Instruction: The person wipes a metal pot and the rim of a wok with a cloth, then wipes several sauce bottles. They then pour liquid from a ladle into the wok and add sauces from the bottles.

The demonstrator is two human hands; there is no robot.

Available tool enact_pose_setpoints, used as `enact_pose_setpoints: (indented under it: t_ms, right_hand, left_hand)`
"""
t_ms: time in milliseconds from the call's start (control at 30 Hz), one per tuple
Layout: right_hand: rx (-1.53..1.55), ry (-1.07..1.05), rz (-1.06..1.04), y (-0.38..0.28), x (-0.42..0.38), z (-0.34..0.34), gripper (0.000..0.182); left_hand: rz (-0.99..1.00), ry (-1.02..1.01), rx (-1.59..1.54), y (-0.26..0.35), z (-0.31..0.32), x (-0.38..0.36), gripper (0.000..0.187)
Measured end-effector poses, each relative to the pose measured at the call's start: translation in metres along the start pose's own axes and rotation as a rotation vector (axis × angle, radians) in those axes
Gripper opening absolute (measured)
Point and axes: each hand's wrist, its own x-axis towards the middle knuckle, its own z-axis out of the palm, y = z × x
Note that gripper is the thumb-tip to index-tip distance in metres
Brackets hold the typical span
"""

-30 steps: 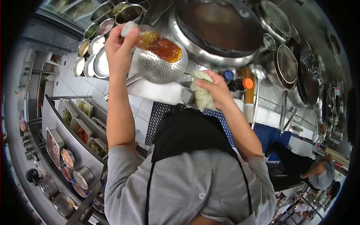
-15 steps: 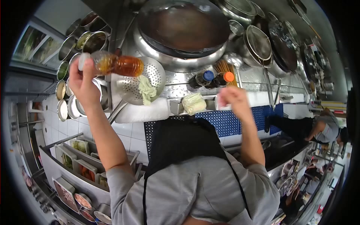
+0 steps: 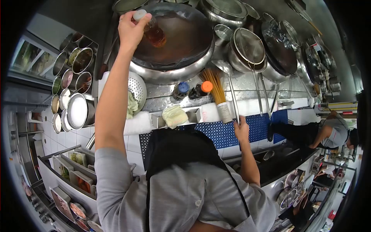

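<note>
Wok beneath, bottle in left hand, ladle apparently in right hand

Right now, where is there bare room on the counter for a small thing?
The counter is bare between the strainer and the blue-capped bottle, and between the ladle and the sieve handle. It is crowded around the orange-capped bottle, with the blue-capped bottle and the brush close by.

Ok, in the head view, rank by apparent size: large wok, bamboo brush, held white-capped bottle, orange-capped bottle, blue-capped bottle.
1. Large wok
2. Bamboo brush
3. White-capped bottle, though nearness to the camera may enlarge it
4. Orange-capped bottle and blue-capped bottle: too alike to rank
</note>
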Motion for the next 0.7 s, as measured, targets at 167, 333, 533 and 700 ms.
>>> enact_pose_setpoints:
  t_ms: [167, 333, 533, 700]
  right_hand:
    - [0.675, -0.137, 0.148, -0.036, -0.006, -0.017, 0.026]
    - [0.792, -0.173, 0.008, -0.138, 0.140, -0.090, 0.035]
    - [0.426, -0.046, -0.047, -0.180, 0.366, -0.123, 0.016]
    - [0.359, -0.163, 0.070, -0.184, 0.466, -0.106, 0.017]
  left_hand:
    - [-0.021, -0.068, 0.103, -0.007, 0.046, -0.002, 0.046]
    - [-0.064, -0.113, 0.228, -0.010, 0.086, -0.001, 0.044]
    - [-0.063, -0.172, 0.321, -0.035, 0.110, 0.004, 0.044]
    - [-0.075, -0.214, 0.309, -0.053, 0.119, 0.009, 0.044]
